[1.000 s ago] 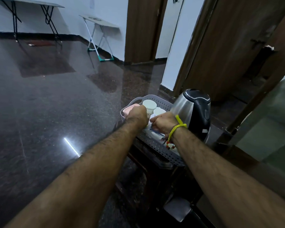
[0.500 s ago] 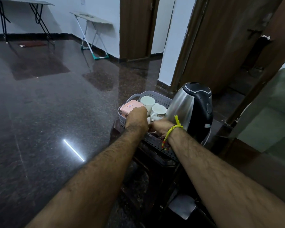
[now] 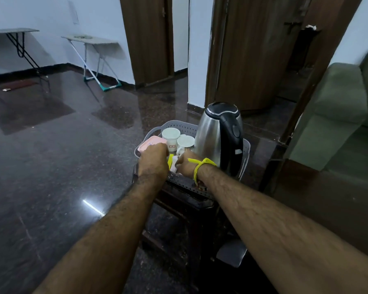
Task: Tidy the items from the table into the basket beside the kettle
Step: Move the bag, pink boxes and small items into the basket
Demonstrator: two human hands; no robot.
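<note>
The grey perforated basket (image 3: 180, 125) sat on a small dark counter (image 3: 191, 200), its long axis running from the near right to the far left, with the steel kettle (image 3: 218, 136) standing upright at its right end, lid up and black handle toward the camera. Inside the basket, a pink box (image 3: 150, 143) lay flat at the left, and two white cups (image 3: 170, 135) stood upright and open-mouthed between the box and the kettle. A small yellow and white item (image 3: 172, 163) lay in the near part of the basket, between the two hands; its type could not be determined. The left hand (image 3: 154, 161) was over the near left of the basket with fingers curled downward, knuckles up; whether its grip enclosed anything could not be determined. The right hand (image 3: 186, 165), wearing a yellow wrist thread (image 3: 200, 166), reached in beside the kettle with fingers bent toward the yellow and white item; contact was hidden and its grip could not be confirmed.
</note>
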